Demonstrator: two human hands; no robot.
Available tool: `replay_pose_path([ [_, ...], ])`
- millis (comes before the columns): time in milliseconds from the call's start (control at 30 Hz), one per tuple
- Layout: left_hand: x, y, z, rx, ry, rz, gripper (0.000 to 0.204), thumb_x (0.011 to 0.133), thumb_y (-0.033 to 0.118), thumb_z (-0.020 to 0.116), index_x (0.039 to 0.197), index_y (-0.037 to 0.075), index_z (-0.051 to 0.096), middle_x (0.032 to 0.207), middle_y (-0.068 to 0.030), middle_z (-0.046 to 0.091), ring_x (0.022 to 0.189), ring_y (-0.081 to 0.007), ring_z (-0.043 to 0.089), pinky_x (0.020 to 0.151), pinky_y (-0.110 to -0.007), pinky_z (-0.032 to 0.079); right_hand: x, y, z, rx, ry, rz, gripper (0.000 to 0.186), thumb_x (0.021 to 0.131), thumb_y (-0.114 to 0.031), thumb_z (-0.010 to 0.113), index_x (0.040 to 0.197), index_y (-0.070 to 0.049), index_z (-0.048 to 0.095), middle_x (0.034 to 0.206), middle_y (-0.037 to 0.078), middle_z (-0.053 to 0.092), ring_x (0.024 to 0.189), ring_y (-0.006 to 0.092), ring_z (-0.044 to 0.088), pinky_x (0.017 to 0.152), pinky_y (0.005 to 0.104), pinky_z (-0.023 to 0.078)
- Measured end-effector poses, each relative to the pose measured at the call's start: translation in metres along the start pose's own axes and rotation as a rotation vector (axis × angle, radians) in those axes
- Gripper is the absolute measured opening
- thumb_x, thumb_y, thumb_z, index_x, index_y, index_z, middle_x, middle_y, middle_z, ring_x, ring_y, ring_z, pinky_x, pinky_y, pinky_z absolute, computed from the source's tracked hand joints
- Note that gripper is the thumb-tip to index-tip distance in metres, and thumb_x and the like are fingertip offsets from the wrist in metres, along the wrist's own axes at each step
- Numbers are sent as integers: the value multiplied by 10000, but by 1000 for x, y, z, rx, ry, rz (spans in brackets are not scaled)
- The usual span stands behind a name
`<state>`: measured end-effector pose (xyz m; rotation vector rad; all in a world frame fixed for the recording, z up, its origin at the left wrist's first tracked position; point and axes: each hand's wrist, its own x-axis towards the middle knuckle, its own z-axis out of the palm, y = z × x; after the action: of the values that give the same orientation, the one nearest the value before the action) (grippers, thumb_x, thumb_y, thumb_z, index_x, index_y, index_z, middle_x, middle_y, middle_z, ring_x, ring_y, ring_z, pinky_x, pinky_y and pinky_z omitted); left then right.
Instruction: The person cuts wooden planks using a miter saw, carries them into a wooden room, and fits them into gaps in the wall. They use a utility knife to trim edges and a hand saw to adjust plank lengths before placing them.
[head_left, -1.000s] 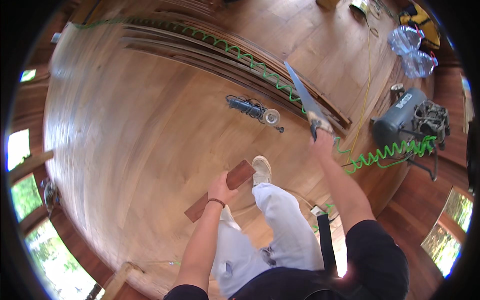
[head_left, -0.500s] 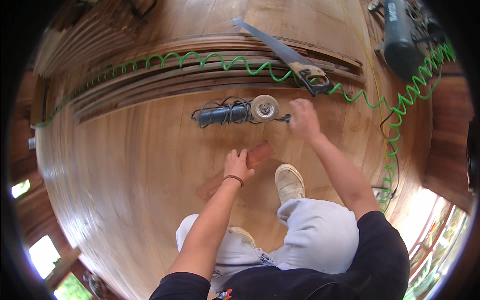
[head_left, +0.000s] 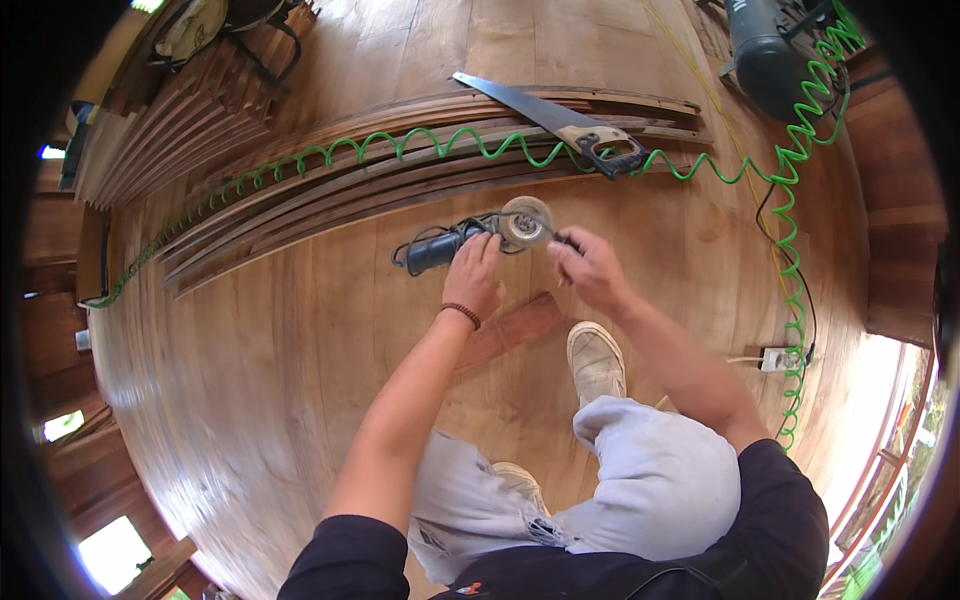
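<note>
A dark angle grinder (head_left: 432,253), its black cord wound round the body, lies on the wooden floor in front of me. It carries a round abrasive wheel (head_left: 526,230). My left hand (head_left: 476,276) rests on the grinder, fingers bent over the body and cord beside the wheel. To the right of the wheel, my right hand (head_left: 592,268) is closed on the black plug end of the cord (head_left: 564,238), partly hidden by the fingers. A short reddish board (head_left: 512,332) lies on the floor below my hands, its near end behind my left forearm.
A handsaw (head_left: 545,112) lies across long wooden strips (head_left: 330,215) beyond the grinder. Over them stretches a coiled green hose (head_left: 470,140). An air compressor (head_left: 772,60) stands far right, a power socket (head_left: 780,359) near right. More boards (head_left: 175,150) are stacked far left.
My left hand has left the reddish board and moved forward onto the grinder. My right hand has come slightly left and nearer, now gripping the cord's plug end.
</note>
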<state>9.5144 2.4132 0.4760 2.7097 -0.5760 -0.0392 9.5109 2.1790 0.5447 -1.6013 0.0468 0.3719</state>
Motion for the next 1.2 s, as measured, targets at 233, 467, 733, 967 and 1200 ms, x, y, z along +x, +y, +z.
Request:
replay_pose_path([
  [233,62,13,21,151,-187,-227,1145,666,425,902,1577,66,308,1458,-142,526,1384,-310,470,1171,-502,333,12,-16,-47,102,181,63,192,995,-201,667,988,-11,647,736,-9,592,614,65,537,560,251,476],
  [467,82,-3,19,207,-276,-195,1092,621,499,928,1517,173,396,1316,-121,652,1256,-309,593,1072,-479,419,3,39,-82,-54,387,38,168,954,-189,690,959,-21,680,730,41,623,661,134,573,623,321,489],
  [733,14,40,-29,-831,-108,-337,925,643,312,953,1424,115,499,1293,-103,640,1192,-267,630,1031,-427,514,-24,159,-179,-282,803,83,189,883,-201,750,800,-35,709,689,44,646,665,149,582,591,354,469],
  [967,28,66,-126,-2098,638,-384,505,932,460,714,1296,136,582,1115,-26,696,981,-188,667,894,-391,549,-87,162,-262,-1244,537,385,308,823,-170,662,1060,16,726,1018,228,715,1010,374,662,918,461,519],
  [1200,33,70,-159,-2246,1025,-263,486,943,474,708,1254,112,613,1126,-55,709,1009,-212,684,926,-386,549,-27,20,-44,517,-300,-14,617,1021,-464,484,1459,-30,501,1467,171,540,1390,312,472,1205,479,311],
])
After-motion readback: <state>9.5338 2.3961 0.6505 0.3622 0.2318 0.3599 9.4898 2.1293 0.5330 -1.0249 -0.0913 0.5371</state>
